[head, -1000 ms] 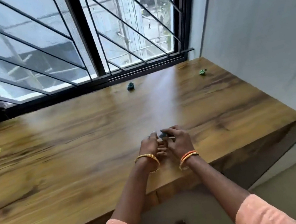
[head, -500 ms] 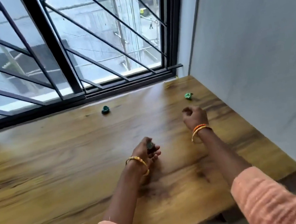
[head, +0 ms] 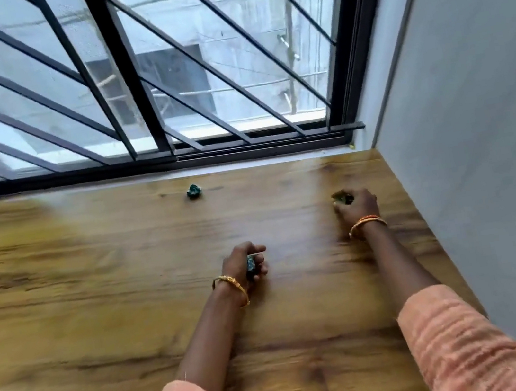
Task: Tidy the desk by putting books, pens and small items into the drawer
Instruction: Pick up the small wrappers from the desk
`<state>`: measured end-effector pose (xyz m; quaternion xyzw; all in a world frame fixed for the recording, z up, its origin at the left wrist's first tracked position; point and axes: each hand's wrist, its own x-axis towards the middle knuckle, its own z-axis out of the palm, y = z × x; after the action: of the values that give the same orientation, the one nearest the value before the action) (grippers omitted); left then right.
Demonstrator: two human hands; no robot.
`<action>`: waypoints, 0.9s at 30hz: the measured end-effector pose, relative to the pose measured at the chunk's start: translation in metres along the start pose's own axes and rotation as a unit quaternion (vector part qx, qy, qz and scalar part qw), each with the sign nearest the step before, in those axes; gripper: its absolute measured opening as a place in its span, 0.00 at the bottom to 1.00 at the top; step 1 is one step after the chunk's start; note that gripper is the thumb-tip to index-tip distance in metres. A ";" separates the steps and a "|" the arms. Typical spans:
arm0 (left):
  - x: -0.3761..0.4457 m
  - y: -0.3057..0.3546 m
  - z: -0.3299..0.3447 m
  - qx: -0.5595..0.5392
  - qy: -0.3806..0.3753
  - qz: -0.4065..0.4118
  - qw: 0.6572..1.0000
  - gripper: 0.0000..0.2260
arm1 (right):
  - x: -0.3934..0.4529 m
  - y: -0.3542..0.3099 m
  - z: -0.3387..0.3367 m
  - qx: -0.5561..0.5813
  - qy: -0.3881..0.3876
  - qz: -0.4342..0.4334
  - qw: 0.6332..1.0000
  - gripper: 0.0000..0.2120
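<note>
Spanning nearly the whole view, the wooden desk (head: pixel 84 324) runs from the near edge to the barred window (head: pixel 163 75) at the far side, with a grey wall (head: pixel 475 127) closing off its right end. Two arms in peach sleeves (head: pixel 459 342) reach over the desk from the near side. The left hand (head: pixel 243 263) rests on the desk near its middle, fingers curled round a small dark teal item (head: pixel 250 266). The right hand (head: pixel 358 205) lies farther off and to the right, near the wall, its fingers closed over a small greenish item (head: pixel 342 197); blur hides the detail. A third small teal piece (head: pixel 193 191) sits alone on the desk by the window, well apart from both hands.
</note>
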<state>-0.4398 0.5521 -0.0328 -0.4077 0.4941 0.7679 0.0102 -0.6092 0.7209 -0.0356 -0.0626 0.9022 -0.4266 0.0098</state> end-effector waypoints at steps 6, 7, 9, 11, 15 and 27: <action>0.003 -0.003 0.001 -0.106 -0.040 -0.009 0.994 0.14 | -0.056 -0.031 0.042 0.217 -0.195 -0.089 0.952 0.10; 0.003 -0.004 -0.001 -0.126 -0.039 -0.006 0.991 0.15 | -0.068 -0.037 0.051 0.214 -0.220 -0.126 0.944 0.10; 0.004 -0.006 -0.006 -0.155 -0.026 -0.002 0.988 0.16 | -0.086 -0.045 0.066 0.203 -0.245 -0.188 0.929 0.09; 0.005 -0.009 -0.010 -0.179 -0.015 0.006 0.984 0.16 | -0.095 -0.048 0.077 0.190 -0.241 -0.230 0.924 0.08; 0.006 -0.009 -0.017 -0.216 -0.031 0.021 0.976 0.14 | -0.108 -0.054 0.091 0.167 -0.233 -0.264 0.921 0.10; 0.015 0.036 -0.132 -0.080 0.120 0.025 0.989 0.17 | -0.013 -0.159 0.186 -0.049 -0.241 -0.201 0.948 0.19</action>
<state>-0.3838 0.4270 -0.0388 -0.4836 0.4390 0.7505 -0.1009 -0.5661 0.4797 -0.0320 -0.3443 0.8612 -0.3474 0.1378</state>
